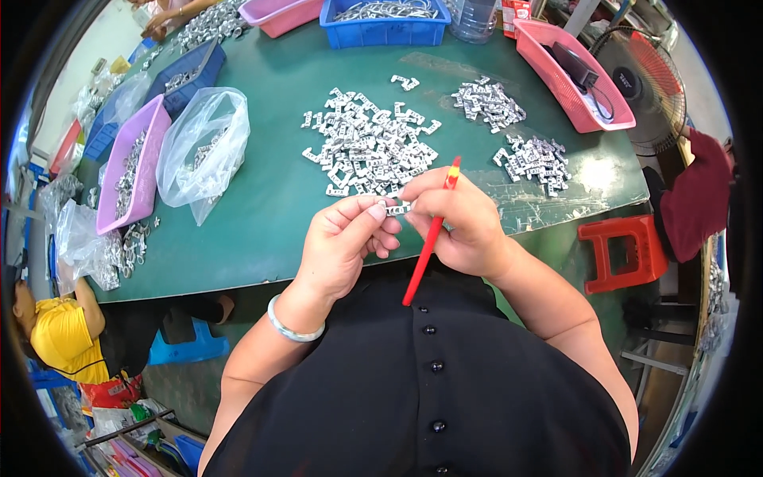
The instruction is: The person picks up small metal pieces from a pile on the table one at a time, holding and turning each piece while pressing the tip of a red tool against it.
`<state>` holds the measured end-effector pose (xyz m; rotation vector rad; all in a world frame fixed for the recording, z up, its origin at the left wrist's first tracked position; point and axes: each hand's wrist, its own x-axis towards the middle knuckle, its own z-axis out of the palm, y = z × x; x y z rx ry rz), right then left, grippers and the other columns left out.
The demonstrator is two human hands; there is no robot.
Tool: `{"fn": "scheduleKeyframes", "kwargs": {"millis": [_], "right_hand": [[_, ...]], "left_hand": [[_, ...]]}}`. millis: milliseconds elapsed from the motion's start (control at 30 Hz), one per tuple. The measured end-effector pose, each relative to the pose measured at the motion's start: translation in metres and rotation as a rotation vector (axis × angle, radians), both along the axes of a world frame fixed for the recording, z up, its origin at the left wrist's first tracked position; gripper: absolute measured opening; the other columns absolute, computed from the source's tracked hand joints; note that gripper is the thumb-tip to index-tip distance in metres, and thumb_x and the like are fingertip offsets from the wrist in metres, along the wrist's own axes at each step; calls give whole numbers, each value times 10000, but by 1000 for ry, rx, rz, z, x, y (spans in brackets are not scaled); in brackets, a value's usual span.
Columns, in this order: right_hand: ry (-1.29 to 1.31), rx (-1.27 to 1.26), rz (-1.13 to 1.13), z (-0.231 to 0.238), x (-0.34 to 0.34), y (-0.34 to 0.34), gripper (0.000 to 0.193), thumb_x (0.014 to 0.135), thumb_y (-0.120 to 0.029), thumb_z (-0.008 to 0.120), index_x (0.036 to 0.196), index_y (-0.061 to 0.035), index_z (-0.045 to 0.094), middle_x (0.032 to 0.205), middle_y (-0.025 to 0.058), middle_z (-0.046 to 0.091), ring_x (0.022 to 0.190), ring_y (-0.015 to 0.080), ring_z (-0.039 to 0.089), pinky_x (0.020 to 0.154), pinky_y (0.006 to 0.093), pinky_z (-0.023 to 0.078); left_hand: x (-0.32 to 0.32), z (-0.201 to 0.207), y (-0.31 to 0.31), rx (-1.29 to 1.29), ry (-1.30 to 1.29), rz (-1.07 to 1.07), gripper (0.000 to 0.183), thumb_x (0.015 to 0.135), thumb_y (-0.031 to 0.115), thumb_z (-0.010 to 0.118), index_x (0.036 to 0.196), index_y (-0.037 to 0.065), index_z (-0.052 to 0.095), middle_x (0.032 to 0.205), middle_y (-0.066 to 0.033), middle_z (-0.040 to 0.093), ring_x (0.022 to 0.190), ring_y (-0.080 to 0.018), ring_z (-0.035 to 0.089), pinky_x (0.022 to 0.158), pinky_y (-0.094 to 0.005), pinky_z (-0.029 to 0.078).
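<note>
The left hand (340,238) pinches 1 small silver metal piece (396,209) just on the near side of the large pile (369,143), apparently gripping its end so the face shows. The right hand (461,219), clamped on a red pen (424,266), brings fingertips to the opposite end, probably for steadiness; both forearms angle inward toward that pile.

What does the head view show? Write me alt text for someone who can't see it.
A person's left hand pinches a small silvery piece, while the right hand, holding a red stick, is close beside it. On the green table ahead lie a large pile and two smaller piles of similar pieces, with plastic bins around.
</note>
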<state>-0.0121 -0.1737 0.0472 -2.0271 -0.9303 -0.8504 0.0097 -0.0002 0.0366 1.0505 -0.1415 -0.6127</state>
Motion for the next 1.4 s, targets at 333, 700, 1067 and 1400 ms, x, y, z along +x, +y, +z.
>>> {"fn": "scheduleKeyframes", "kwargs": {"millis": [333,700,1067,1400], "right_hand": [[788,699,146,-13,-14,8,170,767,42,577,890,-28,484,812,18,521,736,69,512,638,209,440],[991,884,165,-12,-17,9,229,753,41,583,926,-43,459,859,44,542,773,90,534,677,220,458],[1033,937,198,-13,-19,8,226,759,10,593,940,-44,469,864,33,541,785,80,529,687,216,452],[1026,943,205,-14,-19,8,243,748,15,602,942,-47,469,864,31,530,802,87,531,702,218,450]], "left_hand": [[-6,-1,4,20,-36,19,197,879,122,471,974,-17,574,748,-61,610,599,-105,575,540,-206,464],[-8,-4,8,-46,-15,8,212,891,120,451,1035,1,551,796,-70,614,659,-121,590,580,-223,474],[-8,-3,7,4,-4,18,177,882,118,468,990,4,550,779,-69,611,635,-119,593,556,-213,471],[-9,-3,6,-4,9,18,179,885,116,455,986,5,552,782,-72,615,641,-126,597,562,-223,477]]}}
